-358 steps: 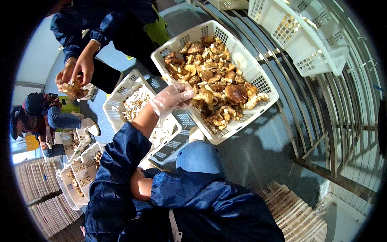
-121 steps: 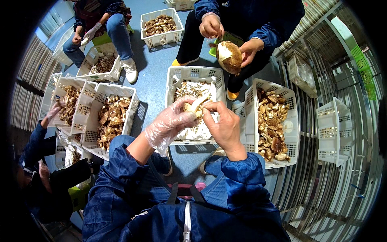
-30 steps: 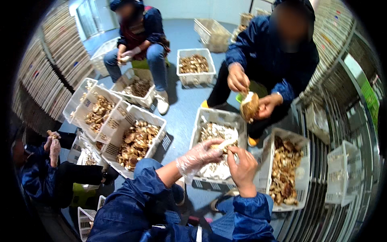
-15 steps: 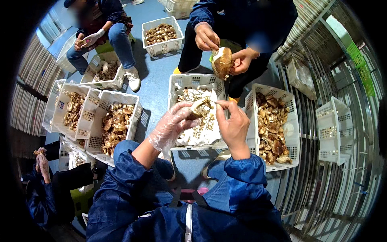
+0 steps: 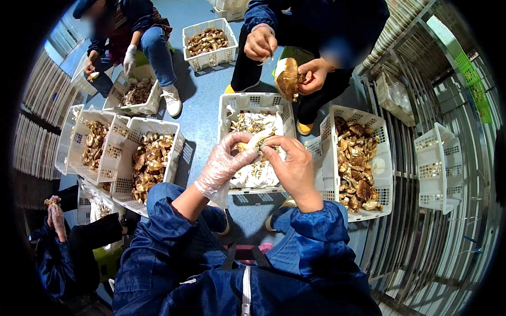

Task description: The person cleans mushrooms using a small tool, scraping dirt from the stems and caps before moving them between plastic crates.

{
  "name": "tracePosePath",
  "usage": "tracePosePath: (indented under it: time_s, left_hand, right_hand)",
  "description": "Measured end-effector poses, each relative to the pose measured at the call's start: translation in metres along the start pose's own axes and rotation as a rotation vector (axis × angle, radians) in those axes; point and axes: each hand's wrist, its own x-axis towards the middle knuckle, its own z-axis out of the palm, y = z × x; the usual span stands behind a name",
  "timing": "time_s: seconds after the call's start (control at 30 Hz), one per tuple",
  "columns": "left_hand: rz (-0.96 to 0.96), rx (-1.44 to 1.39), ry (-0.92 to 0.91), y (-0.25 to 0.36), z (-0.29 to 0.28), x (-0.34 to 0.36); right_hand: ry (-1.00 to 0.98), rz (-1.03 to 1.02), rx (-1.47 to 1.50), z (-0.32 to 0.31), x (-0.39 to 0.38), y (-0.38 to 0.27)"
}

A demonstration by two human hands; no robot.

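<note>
My left hand (image 5: 224, 163), in a clear plastic glove, is closed around a mushroom (image 5: 256, 140) with a pale, whitish stem. The bare fingers of my right hand (image 5: 293, 166) pinch the same mushroom from the right side. Both hands are over the near part of a white plastic crate (image 5: 287, 117), which holds white and brown trimmings. Opposite me, a co-worker holds a large brown mushroom (image 5: 288, 80) above the far right of this crate. My fingers partly hide the mushroom I hold.
Crates of brown mushrooms stand to my right (image 5: 386, 158) and left (image 5: 175, 158). Another mushroom crate (image 5: 211, 62) is farther off. A co-worker's gloved hand (image 5: 130, 59) is at upper left, another person's hands (image 5: 56, 221) at lower left. Metal racks (image 5: 406, 210) line the right.
My right hand has moved left and down onto the mushroom, whose pale stem now shows. The far-left co-worker's hands have moved apart. The opposite co-worker's one hand has drawn away from the large mushroom.
</note>
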Motion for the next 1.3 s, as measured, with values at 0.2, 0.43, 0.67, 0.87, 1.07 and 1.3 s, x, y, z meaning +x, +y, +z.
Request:
tracePosePath:
  time_s: [0.2, 0.43, 0.67, 0.87, 1.07, 1.3]
  left_hand:
    - [-0.134, -0.214, -0.031, -0.003, 0.006, -0.002]
    - [-0.215, -0.432, -0.116, 0.004, 0.004, -0.003]
    - [-0.314, -0.563, -0.011, 0.016, 0.008, -0.006]
    - [-0.322, -0.643, -0.094, 0.010, 0.000, -0.001]
    - [-0.339, -0.537, -0.108, 0.007, 0.003, -0.001]
    - [-0.264, -0.404, -0.228, 0.005, 0.010, -0.005]
  right_hand:
    - [0.039, -0.016, -0.146, 0.004, -0.004, 0.007]
    - [0.094, -0.029, -0.217, 0.000, -0.002, 0.004]
    - [0.233, 0.044, -0.243, -0.020, 0.006, 0.016]
    - [0.094, -0.154, -0.164, -0.021, 0.004, 0.019]
    - [0.017, -0.197, -0.165, -0.020, 0.001, 0.010]
    - [0.000, -0.218, -0.155, -0.018, -0.002, 0.010]
